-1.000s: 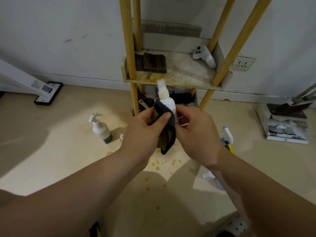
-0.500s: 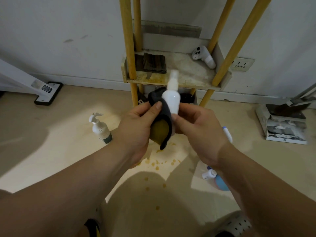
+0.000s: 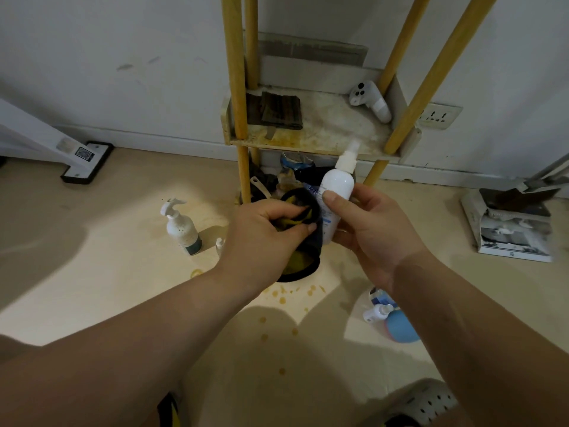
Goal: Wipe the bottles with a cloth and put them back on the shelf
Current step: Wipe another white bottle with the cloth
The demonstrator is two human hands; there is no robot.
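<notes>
Your left hand (image 3: pixel 264 232) is bunching the cloth (image 3: pixel 300 261) in curled fingers, now drawing it off the spray bottle (image 3: pixel 336 186). Your right hand (image 3: pixel 372 232) is gripping that bottle, tilting it below the shelf's (image 3: pixel 323 135) front edge. The wiping looks done, so shelving comes next.

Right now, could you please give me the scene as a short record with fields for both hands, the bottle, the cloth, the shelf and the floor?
Left hand: grips the dark cloth
Right hand: holds the white spray bottle, nozzle up, tilted
Shelf: folded brown cloth, white controller
Floor: pump bottle, blue bottle, yellow stains
</notes>
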